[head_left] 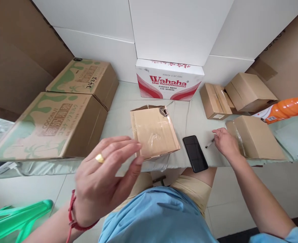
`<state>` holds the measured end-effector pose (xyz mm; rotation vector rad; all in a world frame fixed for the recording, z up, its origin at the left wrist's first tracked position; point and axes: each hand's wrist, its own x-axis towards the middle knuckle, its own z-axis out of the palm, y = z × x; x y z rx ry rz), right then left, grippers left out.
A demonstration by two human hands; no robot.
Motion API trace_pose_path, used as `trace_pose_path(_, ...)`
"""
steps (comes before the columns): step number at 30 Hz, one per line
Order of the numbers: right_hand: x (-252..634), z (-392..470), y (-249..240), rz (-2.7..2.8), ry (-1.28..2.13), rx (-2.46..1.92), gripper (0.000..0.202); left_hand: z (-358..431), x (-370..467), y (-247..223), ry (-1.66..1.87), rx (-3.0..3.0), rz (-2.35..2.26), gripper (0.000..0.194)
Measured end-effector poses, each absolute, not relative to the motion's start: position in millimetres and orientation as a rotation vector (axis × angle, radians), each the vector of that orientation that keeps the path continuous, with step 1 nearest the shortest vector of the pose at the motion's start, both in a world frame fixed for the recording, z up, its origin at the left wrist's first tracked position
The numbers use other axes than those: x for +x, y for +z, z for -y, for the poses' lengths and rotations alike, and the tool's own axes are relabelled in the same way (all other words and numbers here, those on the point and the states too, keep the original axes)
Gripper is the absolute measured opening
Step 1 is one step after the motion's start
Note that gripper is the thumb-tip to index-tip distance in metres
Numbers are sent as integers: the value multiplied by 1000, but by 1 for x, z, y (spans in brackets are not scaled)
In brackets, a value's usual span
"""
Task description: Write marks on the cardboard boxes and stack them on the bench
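My left hand (108, 172), with a gold ring and a red cord bracelet, hovers at the near left corner of a small cardboard box (155, 133). Its fingers are stretched out and the thumb stands apart, holding nothing. The box has clear tape on top and a dark, torn-looking round spot at its far right corner. On the right, my right hand (226, 143) has its fingers closed at the end of a thin pen (209, 144), whose other end points down and left. Part of the pen is hidden by the fingers. A black phone (195, 154) lies between box and pen.
Two coconut cartons (47, 125) stand at the left. A white and red Wahaha carton (169, 81) is against the back wall. Several brown boxes (255, 136) and an orange bottle (288, 108) occupy the right. A green plastic stool (24, 216) is on the floor.
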<state>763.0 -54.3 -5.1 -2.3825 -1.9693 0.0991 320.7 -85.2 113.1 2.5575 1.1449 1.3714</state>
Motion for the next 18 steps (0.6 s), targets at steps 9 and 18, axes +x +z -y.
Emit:
trace_pose_path(9, 783, 53, -15, 2527, 86, -2460, 52, 55, 365, 100, 867, 2895, -978, 44)
trace_pose_path(18, 783, 42, 10, 2236, 41, -2331, 16, 57, 370, 83, 919, 2850, -1071, 44)
